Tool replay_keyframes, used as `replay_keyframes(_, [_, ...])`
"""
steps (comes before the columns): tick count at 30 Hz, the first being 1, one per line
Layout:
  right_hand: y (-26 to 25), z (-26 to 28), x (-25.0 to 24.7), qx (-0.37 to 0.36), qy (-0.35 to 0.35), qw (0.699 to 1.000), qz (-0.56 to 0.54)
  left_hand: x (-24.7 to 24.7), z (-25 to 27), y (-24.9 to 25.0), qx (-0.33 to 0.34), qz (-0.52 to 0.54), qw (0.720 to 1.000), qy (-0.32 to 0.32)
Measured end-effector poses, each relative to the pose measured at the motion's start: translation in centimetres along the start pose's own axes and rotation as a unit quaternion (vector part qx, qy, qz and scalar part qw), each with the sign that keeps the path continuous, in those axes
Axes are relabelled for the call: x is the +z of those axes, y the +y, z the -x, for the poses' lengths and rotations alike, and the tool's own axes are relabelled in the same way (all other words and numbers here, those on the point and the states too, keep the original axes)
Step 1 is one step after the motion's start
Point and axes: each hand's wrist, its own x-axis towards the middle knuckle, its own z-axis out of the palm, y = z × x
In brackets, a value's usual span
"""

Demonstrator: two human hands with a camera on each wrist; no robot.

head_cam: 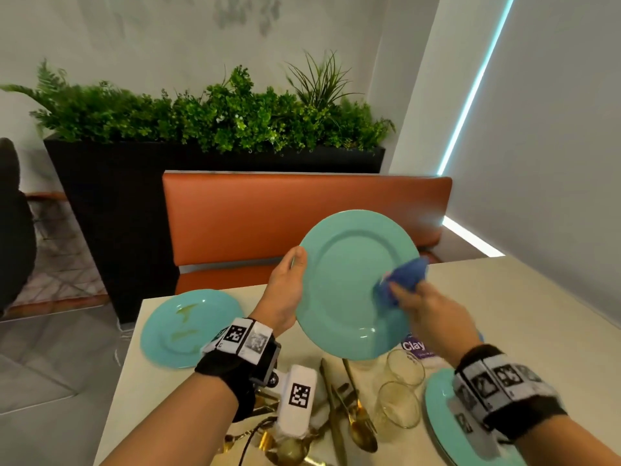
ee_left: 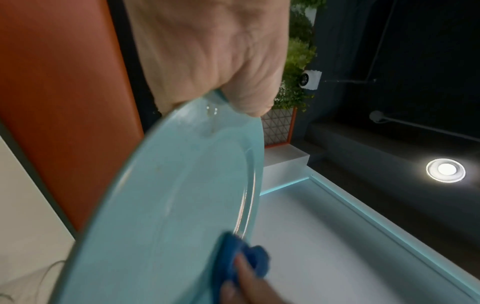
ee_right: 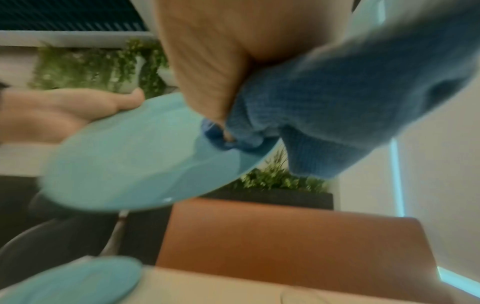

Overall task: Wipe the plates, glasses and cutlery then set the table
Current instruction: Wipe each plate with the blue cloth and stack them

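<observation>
A teal plate (head_cam: 342, 287) is held tilted up above the table, gripped at its left rim by my left hand (head_cam: 285, 287), thumb on the front. My right hand (head_cam: 420, 307) clutches a bunched blue cloth (head_cam: 403, 280) and presses it against the plate's right side. The left wrist view shows the plate (ee_left: 168, 205) edge-on with the cloth (ee_left: 239, 259) at its lower rim. In the right wrist view the cloth (ee_right: 324, 115) fills the upper right, touching the plate (ee_right: 135, 156).
A stained teal plate (head_cam: 184, 327) lies on the beige table (head_cam: 537, 331) at left. More teal plates (head_cam: 440, 408) are stacked at right. Two glasses (head_cam: 400, 388) and gold cutlery (head_cam: 349, 418) lie near me. An orange bench (head_cam: 268, 216) and a planter (head_cam: 117, 196) stand behind.
</observation>
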Motion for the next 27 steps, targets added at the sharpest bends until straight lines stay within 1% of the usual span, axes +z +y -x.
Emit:
replay_keyframes(1, [-0.1, -1.1, -0.5, 0.075, 0.048, 0.996, -0.024, 0.2, 0.0, 0.0, -0.004, 0.005, 1.0, -0.011])
replay_keyframes(2, [-0.9, -2.2, -0.8, 0.127, 0.074, 0.988, -0.053, 0.6, -0.1, 0.0, -0.01, 0.004, 1.0, -0.021])
replay_keyframes(3, [-2.3, -3.0, -0.8, 0.15, 0.085, 0.981, -0.09, 1.1, -0.1, 0.0, -0.018, 0.0, 0.999, -0.034])
replay_keyframes(4, [-3.9, -3.5, -0.6, 0.152, 0.089, 0.976, -0.126, 1.6, -0.2, 0.0, -0.026, -0.004, 0.999, -0.047])
replay_keyframes(5, [-5.6, -3.6, -0.3, 0.133, 0.094, 0.973, -0.161, 1.9, -0.2, 0.0, -0.03, -0.001, 0.998, -0.059])
replay_keyframes(6, [-7.4, -3.1, 0.4, 0.094, 0.093, 0.972, -0.193, 1.9, -0.3, -0.1, -0.031, 0.011, 0.997, -0.063])
replay_keyframes(7, [-9.1, -2.3, 1.1, 0.051, 0.069, 0.972, -0.22, 1.7, -0.5, -0.1, -0.032, 0.026, 0.998, -0.056])
replay_keyframes(8, [-10.3, -1.2, 1.9, 0.007, 0.024, 0.973, -0.231, 1.2, -0.6, -0.2, -0.036, 0.042, 0.998, -0.041])
replay_keyframes(9, [-11.1, 0.0, 2.6, -0.033, -0.015, 0.973, -0.227, 0.6, -0.7, -0.3, -0.039, 0.054, 0.997, -0.027])
replay_keyframes(10, [-11.1, 1.0, 3.3, -0.064, -0.038, 0.974, -0.212, 0.0, -0.7, -0.4, -0.044, 0.064, 0.997, -0.024])
replay_keyframes(11, [-10.7, 1.5, 3.5, -0.08, -0.056, 0.977, -0.189, -0.4, -0.6, -0.6, -0.048, 0.075, 0.996, -0.026])
replay_keyframes(12, [-10.2, 1.5, 3.5, -0.07, -0.064, 0.982, -0.163, -0.8, -0.4, -0.7, -0.052, 0.088, 0.994, -0.026])
replay_keyframes(13, [-9.7, 1.0, 3.6, -0.041, -0.054, 0.986, -0.153, -1.0, -0.1, -0.8, -0.057, 0.103, 0.993, -0.023])
replay_keyframes(14, [-9.3, 0.3, 3.6, -0.001, -0.024, 0.987, -0.16, -1.0, 0.2, -0.8, -0.062, 0.108, 0.992, -0.023])
replay_keyframes(16, [-9.7, -1.4, 2.9, 0.065, 0.04, 0.977, -0.198, -0.6, 0.4, -0.7, -0.072, 0.098, 0.992, -0.042])
replay_keyframes(17, [-10.5, -1.8, 2.6, 0.068, 0.056, 0.974, -0.209, -0.4, 0.4, -0.6, -0.073, 0.093, 0.992, -0.048])
replay_keyframes(18, [-11.3, -1.9, 2.4, 0.051, 0.056, 0.974, -0.212, -0.4, 0.3, -0.6, -0.074, 0.094, 0.992, -0.046])
replay_keyframes(19, [-11.9, -1.4, 2.3, 0.017, 0.033, 0.978, -0.204, -0.6, 0.3, -0.4, -0.076, 0.102, 0.991, -0.032])
replay_keyframes(21, [-12.1, 0.2, 1.9, -0.048, -0.062, 0.984, -0.16, -1.5, 0.2, -0.1, -0.079, 0.124, 0.989, -0.013])
replay_keyframes(22, [-11.3, 1.0, 1.7, -0.069, -0.106, 0.983, -0.131, -2.1, 0.3, -0.1, -0.078, 0.129, 0.989, -0.006])
replay_keyframes(23, [-10.1, 1.5, 1.3, -0.071, -0.135, 0.983, -0.102, -2.6, 0.4, 0.0, -0.073, 0.128, 0.989, -0.003])
replay_keyframes(24, [-8.7, 1.8, 1.0, -0.051, -0.148, 0.985, -0.072, -3.2, 0.5, 0.0, -0.066, 0.122, 0.99, -0.002])
replay_keyframes(25, [-7.4, 1.7, 0.5, -0.02, -0.137, 0.989, -0.047, -3.6, 0.6, 0.0, -0.057, 0.113, 0.992, -0.001])
replay_keyframes(26, [-6.2, 1.3, 0.0, 0.025, -0.104, 0.994, -0.03, -3.8, 0.8, 0.0, -0.051, 0.106, 0.993, -0.005])
replay_keyframes(27, [-5.2, 0.6, -0.6, 0.077, -0.041, 0.996, -0.031, -3.8, 1.0, 0.1, -0.048, 0.097, 0.994, -0.012])
